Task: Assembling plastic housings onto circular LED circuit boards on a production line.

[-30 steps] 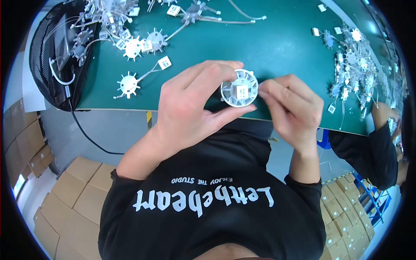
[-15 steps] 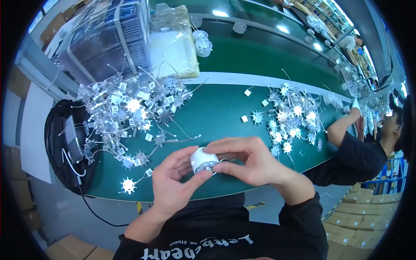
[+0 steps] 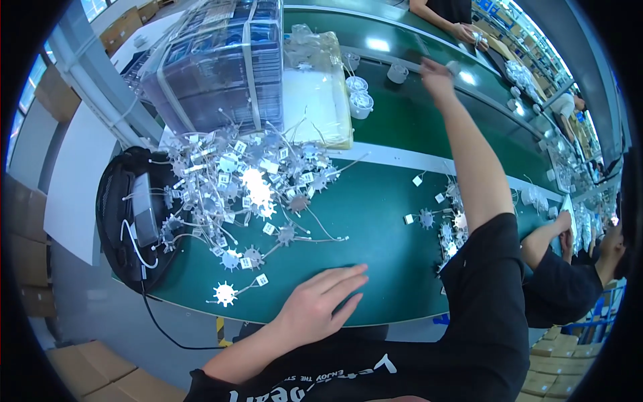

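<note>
My left hand (image 3: 325,301) rests low over the green tabletop (image 3: 382,248), fingers stretched out and nothing in them. My right arm reaches far across to the green belt, where my right hand (image 3: 437,77) appears slightly blurred, its fingers extended. Right beside it is a pale round cup-like housing (image 3: 454,68), partly behind the hand; whether they touch is unclear. Left of my left hand lies a heap of silvery star-shaped boards with wires and small white tags (image 3: 228,181). One separate star-shaped board (image 3: 225,293) shines brightly near the table edge.
A strapped stack of clear plastic trays (image 3: 214,74) stands at the back left, beside a yellowish wrapped pack (image 3: 318,100). White housings (image 3: 360,104) sit on the belt's near side. A black case (image 3: 137,214) lies left. Co-workers' arms (image 3: 546,238) show at right and across the belt.
The white round housing has left my left hand, whose fingers have straightened. My right hand has swung away from it, up and across to the belt. The view has shifted.
</note>
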Motion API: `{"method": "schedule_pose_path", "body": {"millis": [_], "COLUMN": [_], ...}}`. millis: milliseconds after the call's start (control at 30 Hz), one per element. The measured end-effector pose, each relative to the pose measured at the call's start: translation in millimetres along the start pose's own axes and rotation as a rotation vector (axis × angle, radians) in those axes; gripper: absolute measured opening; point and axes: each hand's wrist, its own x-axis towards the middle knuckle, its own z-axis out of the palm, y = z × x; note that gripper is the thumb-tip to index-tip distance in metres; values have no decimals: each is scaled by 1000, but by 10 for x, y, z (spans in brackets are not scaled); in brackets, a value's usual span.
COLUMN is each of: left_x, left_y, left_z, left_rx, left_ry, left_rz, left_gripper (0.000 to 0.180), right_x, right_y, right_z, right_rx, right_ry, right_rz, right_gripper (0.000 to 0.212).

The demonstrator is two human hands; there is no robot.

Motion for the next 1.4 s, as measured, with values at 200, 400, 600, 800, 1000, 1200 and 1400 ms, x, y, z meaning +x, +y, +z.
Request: {"method": "schedule_pose_path", "body": {"millis": [200,400,600,800,1000,1200,1400], "left_x": [-6,89,-152,-197,-255,-300,-390], "left_y": [7,10,122,187,68,-11,100], "left_z": [-15,-20,-55,-94,-71,-100,-62], "left_rx": [-5,-30,106,205,133,142,276], "left_ry": [7,-7,131,150,97,143,196], "left_rz": [-41,35,63,-134,-24,-54,-121], "left_gripper": [31,30,55,92,92,82,68], "right_x": [-106,-536,-2619,-4049,-4349,-4376,-4579], "right_y": [-384,-855,-1961,-2168,-2081,-1882,-1874], "right_z": [512,-8,-370,-452,-490,-579,-562], "right_rx": [-1196,-1296,-1087,-801,-486,-314,-147], "right_ry": [-340,-479,-738,-962,-798,-754,-724], "right_rz": [-519,-307,-502,-572,-400,-247,-268], "right_gripper": [61,56,49,50,51,44,16]}}
